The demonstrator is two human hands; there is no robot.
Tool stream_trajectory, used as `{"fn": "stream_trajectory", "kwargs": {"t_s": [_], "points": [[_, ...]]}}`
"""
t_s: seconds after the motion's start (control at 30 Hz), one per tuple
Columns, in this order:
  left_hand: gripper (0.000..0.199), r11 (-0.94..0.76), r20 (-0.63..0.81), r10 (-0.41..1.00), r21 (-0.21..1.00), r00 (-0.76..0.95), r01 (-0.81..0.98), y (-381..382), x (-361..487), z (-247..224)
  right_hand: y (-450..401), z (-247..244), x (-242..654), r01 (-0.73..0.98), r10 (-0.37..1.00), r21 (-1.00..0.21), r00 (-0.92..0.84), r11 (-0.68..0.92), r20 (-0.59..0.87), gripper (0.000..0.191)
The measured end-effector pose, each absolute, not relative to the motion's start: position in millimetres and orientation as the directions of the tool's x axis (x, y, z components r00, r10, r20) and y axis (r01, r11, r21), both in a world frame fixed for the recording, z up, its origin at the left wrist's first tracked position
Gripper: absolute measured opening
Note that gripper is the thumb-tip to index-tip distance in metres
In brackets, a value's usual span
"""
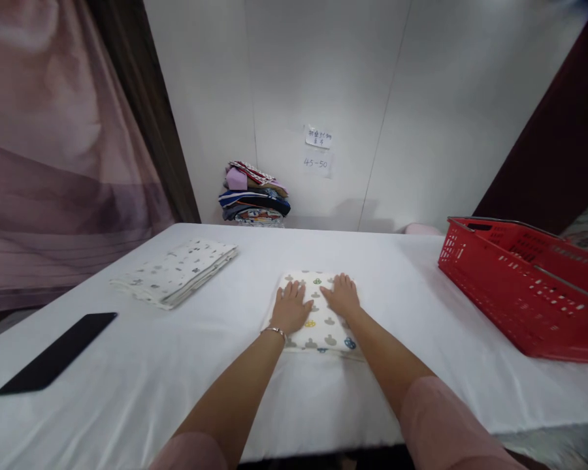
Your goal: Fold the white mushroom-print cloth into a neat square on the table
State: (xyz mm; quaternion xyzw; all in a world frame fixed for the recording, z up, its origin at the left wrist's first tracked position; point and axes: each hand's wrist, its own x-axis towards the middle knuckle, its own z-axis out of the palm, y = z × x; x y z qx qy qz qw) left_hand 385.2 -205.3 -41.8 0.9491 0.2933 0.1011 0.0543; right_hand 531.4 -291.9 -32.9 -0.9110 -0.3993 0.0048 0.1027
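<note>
A folded white cloth (318,329) printed with grey, yellow, green and blue shapes lies flat in the middle of the table. My left hand (291,309) rests palm down on its left side, fingers spread; a bracelet circles that wrist. On the cloth's upper right lies my right hand (342,296), also flat with its fingers stretched out. Both palms press on the top layer, and neither grips it. Parts of the cloth's left and right edges are hidden under my hands.
Another folded patterned cloth (179,269) lies at the left of the white-covered table (200,372). Nearer on that side is a flat black object (57,352). A red plastic basket (514,287) stands on the right. Behind the table rises a stack of folded fabrics (253,192) near the wall.
</note>
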Motion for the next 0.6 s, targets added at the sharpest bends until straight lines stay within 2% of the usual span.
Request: {"fn": "stream_trajectory", "kwargs": {"t_s": [0.13,0.27,0.43,0.6], "points": [[0.058,-0.821,0.15,0.567,0.181,0.81,0.542,-208.0,382.8,-40.0,-296.9,-44.7,537.8,0.725,0.724,-0.169,0.685,-0.668,0.077,0.08],[0.057,-0.792,0.061,0.595,0.213,0.801,0.572,-206.5,389.7,-27.4,-297.1,-48.6,535.6,0.732,0.721,-0.154,0.681,-0.664,0.127,0.079],[0.056,-0.78,0.128,0.618,0.222,0.776,0.585,-186.2,410.0,-14.9,-296.3,-50.3,534.4,0.736,0.719,-0.143,0.677,-0.662,0.158,0.079],[0.062,-0.716,0.037,0.674,0.28,0.738,0.639,-168.0,414.3,-28.4,-298.7,-51.1,534.4,0.747,0.729,-0.145,0.664,-0.648,0.165,0.078]]}}
